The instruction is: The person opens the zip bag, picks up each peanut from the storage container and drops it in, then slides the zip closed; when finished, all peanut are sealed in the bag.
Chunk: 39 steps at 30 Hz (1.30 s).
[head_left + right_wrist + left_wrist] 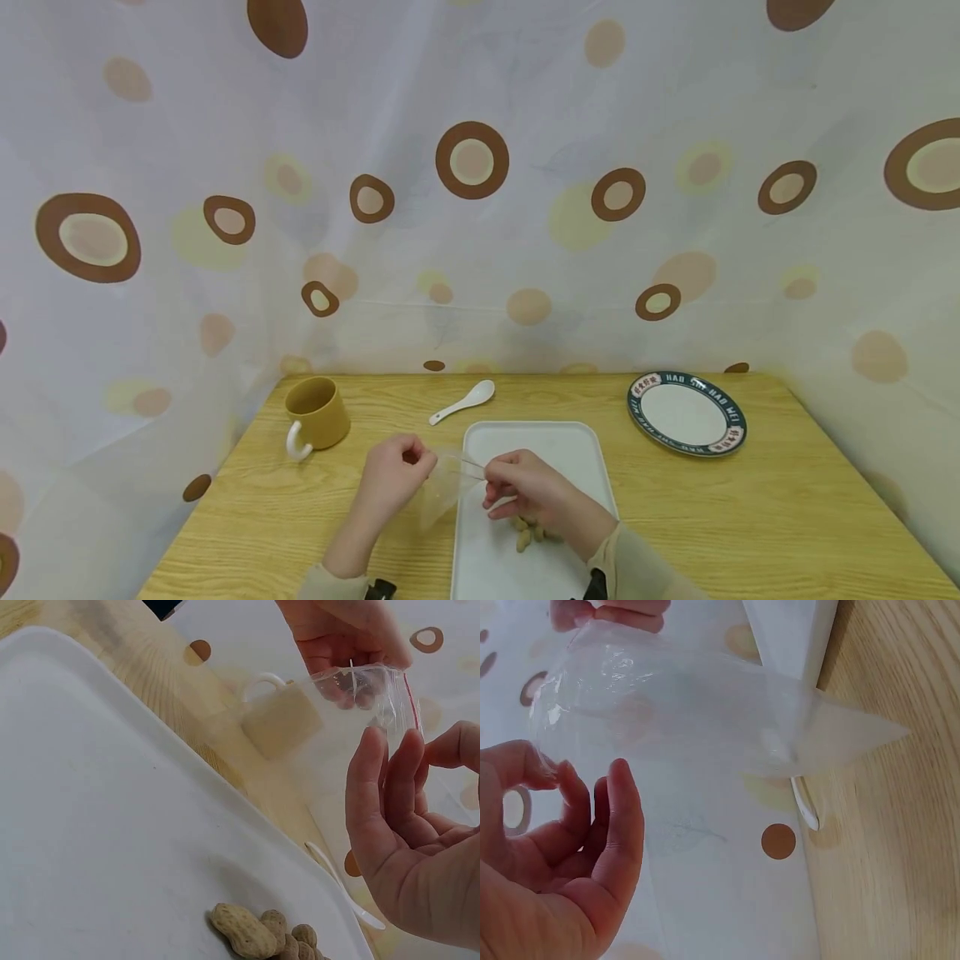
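A clear plastic zip bag (442, 492) hangs between both hands, above the left edge of a white tray (551, 437). My left hand (393, 477) pinches one side of its mouth between thumb and index finger. At the opposite side, my right hand (534, 493) pinches the rim, its other fingers held apart. The right wrist view shows a red strip along the mouth of the bag (360, 694), and the left wrist view shows the bag (690, 705) with no contents visible. Several peanuts (244, 931) lie on the tray below my right hand, partly hidden by it in the head view.
A mustard-yellow mug (322, 417) with a white handle stands at the left. A white spoon (465, 402) lies behind the tray. To the right is a green-rimmed plate (682, 415). Patterned cloth (525, 250) surrounds the wooden table (750, 517).
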Tool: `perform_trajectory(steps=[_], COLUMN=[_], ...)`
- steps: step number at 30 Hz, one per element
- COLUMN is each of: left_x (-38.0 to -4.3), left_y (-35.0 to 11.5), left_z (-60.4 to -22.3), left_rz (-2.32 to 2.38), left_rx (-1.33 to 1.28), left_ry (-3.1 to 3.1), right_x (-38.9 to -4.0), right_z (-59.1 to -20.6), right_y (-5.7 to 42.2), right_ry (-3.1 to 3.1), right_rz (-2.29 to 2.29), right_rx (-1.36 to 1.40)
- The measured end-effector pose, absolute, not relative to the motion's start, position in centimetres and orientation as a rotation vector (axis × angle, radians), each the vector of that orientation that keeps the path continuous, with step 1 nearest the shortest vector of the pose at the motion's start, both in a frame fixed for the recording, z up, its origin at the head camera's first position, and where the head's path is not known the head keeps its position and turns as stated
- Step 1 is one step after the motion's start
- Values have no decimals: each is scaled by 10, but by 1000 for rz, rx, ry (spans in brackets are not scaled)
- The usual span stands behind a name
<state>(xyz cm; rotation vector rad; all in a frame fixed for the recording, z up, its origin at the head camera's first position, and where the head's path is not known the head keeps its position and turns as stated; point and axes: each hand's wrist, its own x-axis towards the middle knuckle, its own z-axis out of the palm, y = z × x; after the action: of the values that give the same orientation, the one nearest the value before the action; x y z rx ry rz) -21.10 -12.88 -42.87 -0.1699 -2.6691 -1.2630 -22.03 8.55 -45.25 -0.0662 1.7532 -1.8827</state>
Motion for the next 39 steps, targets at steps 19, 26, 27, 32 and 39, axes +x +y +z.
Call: perform_trajectory(steps=[19,26,27,32,39], left_x=[-209,-210,-210,-211,-209], left_y=[-118,-119,-120,-123,-121], left_z=[-432,-439,-440,-445,-448], left_rz=[-1464,-1508,-1524,-1564,-1404], left_rx=[-483,-611,-644,-779,-898], left_ry=[-2601,-2630,-2639,-2710,-2823], right_x=[-218,-219,-219,-219,-218], right_z=[-452,-452,-452,-451,-450], right_y=[88,88,88,88,88], right_ry=[1714,1700,1698,1691,1694], right_rz=[-1834,-1846,-1849,-1863,-1853], right_rx=[-115,-130,-131,-132,-143])
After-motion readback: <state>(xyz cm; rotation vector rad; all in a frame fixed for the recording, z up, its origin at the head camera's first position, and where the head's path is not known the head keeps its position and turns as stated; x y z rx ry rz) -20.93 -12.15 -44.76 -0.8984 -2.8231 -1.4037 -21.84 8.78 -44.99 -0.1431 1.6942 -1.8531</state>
